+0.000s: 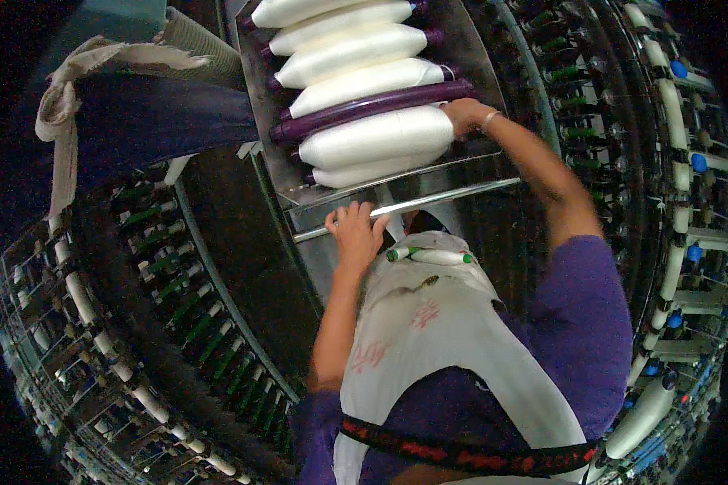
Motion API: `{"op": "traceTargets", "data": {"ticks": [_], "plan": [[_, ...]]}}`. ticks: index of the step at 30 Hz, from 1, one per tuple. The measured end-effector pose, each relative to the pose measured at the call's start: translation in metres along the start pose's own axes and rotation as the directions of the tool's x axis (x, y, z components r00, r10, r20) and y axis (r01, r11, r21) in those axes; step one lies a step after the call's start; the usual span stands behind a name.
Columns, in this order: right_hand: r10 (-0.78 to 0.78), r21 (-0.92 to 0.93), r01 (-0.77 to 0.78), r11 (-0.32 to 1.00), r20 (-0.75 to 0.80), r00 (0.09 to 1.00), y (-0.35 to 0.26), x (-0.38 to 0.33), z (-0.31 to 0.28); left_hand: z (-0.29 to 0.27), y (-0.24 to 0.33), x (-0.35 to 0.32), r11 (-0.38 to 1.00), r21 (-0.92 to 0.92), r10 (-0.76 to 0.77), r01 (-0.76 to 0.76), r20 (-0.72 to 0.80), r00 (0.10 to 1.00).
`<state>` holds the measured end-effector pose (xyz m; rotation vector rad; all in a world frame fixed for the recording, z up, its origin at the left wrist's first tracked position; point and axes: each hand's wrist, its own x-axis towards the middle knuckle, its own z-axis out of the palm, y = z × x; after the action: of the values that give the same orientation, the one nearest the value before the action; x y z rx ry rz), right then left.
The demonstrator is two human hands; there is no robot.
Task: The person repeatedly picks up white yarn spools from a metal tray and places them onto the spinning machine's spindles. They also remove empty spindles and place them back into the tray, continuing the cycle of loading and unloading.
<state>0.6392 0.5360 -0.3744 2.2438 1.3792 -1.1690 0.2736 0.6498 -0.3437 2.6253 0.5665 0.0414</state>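
Several thick bobbins of white roving (356, 56) lie crosswise in a metal cart (483, 48), with dark purple tube ends showing. One bare purple tube (372, 109) lies among them. My right hand (467, 119) is closed at the right end of a full white bobbin (380, 137) just below that tube; its fingertips are partly hidden. My left hand (357, 233) has its fingers curled over the cart's metal bar (453, 194) at the near end. In the pocket of my white apron (416, 323) sit small green-tipped bobbins (441, 257).
Long spinning machines flank me, with rows of spindles (226, 356) on the left and more spindles (582, 113) on the right. White rollers (81, 299) run along the left machine. A strip of beige cloth (61, 153) hangs at the upper left.
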Motion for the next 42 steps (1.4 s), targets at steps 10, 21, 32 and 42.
{"op": "traceTargets", "data": {"ticks": [10, 21, 32, 42], "plan": [[0.070, 0.135, -0.024, 0.991, -0.353, 0.933, -0.061, -0.180, -0.051, -0.002, -0.025, 0.007, 0.997, -0.009, 0.083, -0.083, 0.031, 0.996], [-0.244, 0.212, -0.140, -0.967, -0.627, 0.740, -0.218, -0.303, 0.089, -0.058, 0.054, 0.054, -0.371, -0.742, 0.482, 0.558, 0.359, 0.799], [-0.243, 0.290, 0.063, -0.955, -0.885, 0.398, -0.225, -0.299, 0.106, -0.155, 0.170, 0.065, -0.536, -0.709, 0.600, 0.459, 0.063, 0.798], [0.705, 0.763, 0.478, 0.434, -0.618, 0.347, -0.203, -0.336, 0.126, -0.102, 0.187, 0.082, -0.330, -0.864, 0.526, 0.380, 0.166, 0.834]]}}
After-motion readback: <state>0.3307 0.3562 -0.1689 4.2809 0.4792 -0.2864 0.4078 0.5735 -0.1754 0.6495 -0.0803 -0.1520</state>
